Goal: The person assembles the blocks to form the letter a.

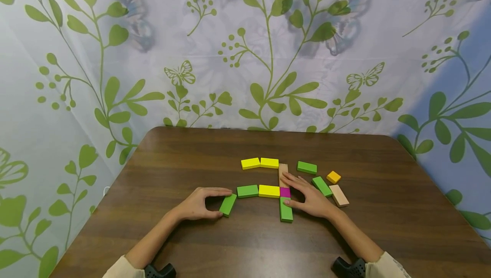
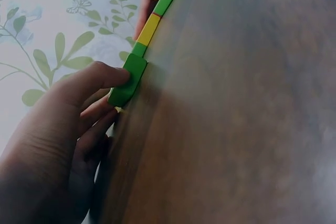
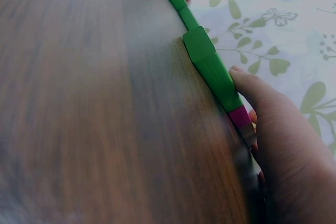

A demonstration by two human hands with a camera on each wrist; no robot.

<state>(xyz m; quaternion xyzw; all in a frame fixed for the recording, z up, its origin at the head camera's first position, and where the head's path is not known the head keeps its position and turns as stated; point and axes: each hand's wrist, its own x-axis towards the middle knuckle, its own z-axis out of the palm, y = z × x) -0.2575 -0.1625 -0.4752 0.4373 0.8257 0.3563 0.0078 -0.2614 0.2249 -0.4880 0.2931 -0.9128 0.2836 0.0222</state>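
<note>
Sleeve cuffs (image 1: 119, 267) sit at the near edge of the head view, each forearm running forward over the brown counter (image 1: 192, 154).

Left hand (image 1: 197, 203): thumb and forefinger are curled round a tilted green block (image 1: 228, 204) and pinch it by its two ends; the block lies flat on the counter. In the left wrist view the thumb presses the near end of this block (image 2: 128, 80). Just beyond the forefinger tip lies a flat green block (image 1: 247, 191), its near corner touching or almost touching the tilted block.

Right hand (image 1: 308, 199): fingers are extended and relaxed, lying flat on the counter, gripping nothing. The thumb rests against the right side of an upright-lying green block (image 1: 285, 210); the right wrist view shows the thumb beside this block (image 3: 212, 69). The fingertips reach a tan block (image 1: 283, 171) and touch or stand just beside a magenta square (image 1: 285, 192).

Row between the two hands, left to right: flat green block, yellow block (image 1: 269, 191), magenta square, all end to end.

Beyond the fingertips: two yellow blocks (image 1: 260, 163) end to end, and a green block (image 1: 307, 167) to the right of the tan block.

Right of the right hand's little finger: a slanted green block (image 1: 321, 185) just beside it, a small orange block (image 1: 333, 177), and a pale tan block (image 1: 339, 195).

A leaf-and-butterfly patterned backdrop (image 1: 245, 56) encloses the counter.
</note>
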